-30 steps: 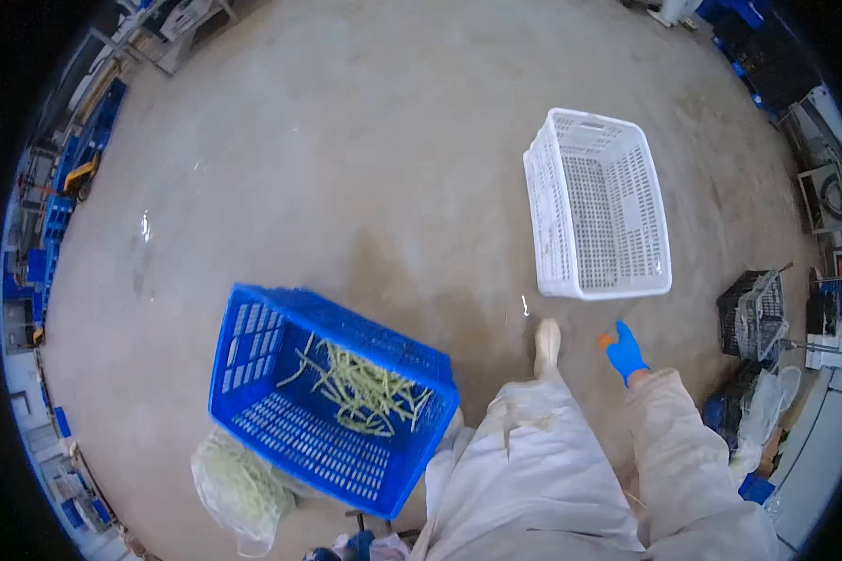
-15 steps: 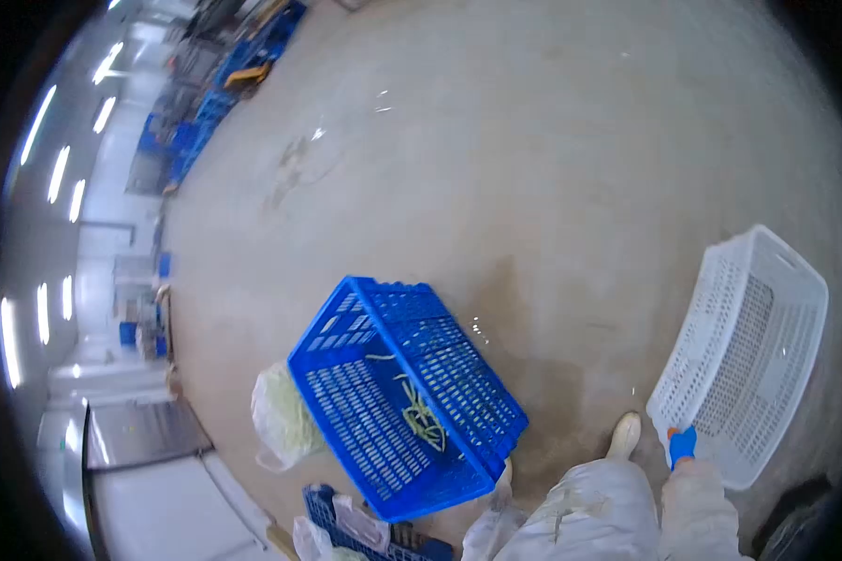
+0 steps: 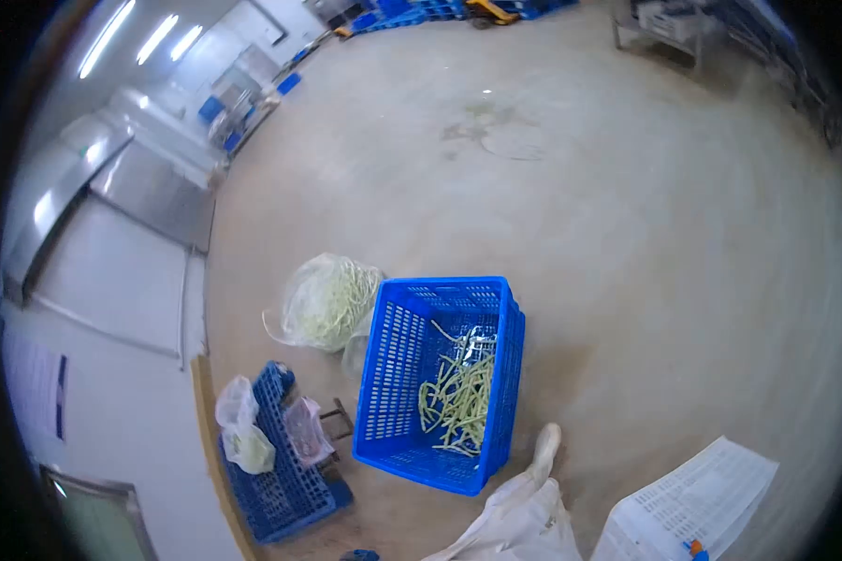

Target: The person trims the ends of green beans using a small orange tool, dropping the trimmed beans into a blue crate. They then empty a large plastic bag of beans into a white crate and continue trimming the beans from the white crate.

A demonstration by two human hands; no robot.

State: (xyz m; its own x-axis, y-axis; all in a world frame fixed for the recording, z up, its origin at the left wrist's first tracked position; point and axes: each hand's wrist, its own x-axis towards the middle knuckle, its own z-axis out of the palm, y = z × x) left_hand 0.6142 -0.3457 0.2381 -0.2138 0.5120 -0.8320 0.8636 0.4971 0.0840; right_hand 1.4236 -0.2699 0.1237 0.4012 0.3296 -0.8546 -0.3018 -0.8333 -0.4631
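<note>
My right hand [image 3: 696, 550], in a blue glove with orange at the fingers, grips the rim of a white perforated plastic basket [image 3: 690, 496] at the lower right edge. The basket is tilted, its slatted side toward me. A small blue patch [image 3: 358, 555] at the bottom edge looks like my left glove; its fingers do not show. In front of my legs a blue slatted crate [image 3: 513, 374] rests on the floor, open at the top. Long green beans [image 3: 463, 402] lie loose on its bottom, mostly toward the right side.
Beside the crate stands a clear plastic bag of green beans [image 3: 332, 304]. A blue pallet [image 3: 276, 486] with plastic bags [image 3: 245, 435] on it lies by the left wall. A metal table [image 3: 669, 33] and a yellow pallet jack [image 3: 489, 11] are far off.
My view has swung left, toward the crate, bag and pallet. The white basket has gone from standing with its inside showing to tilted at the lower right, still in my right hand.
</note>
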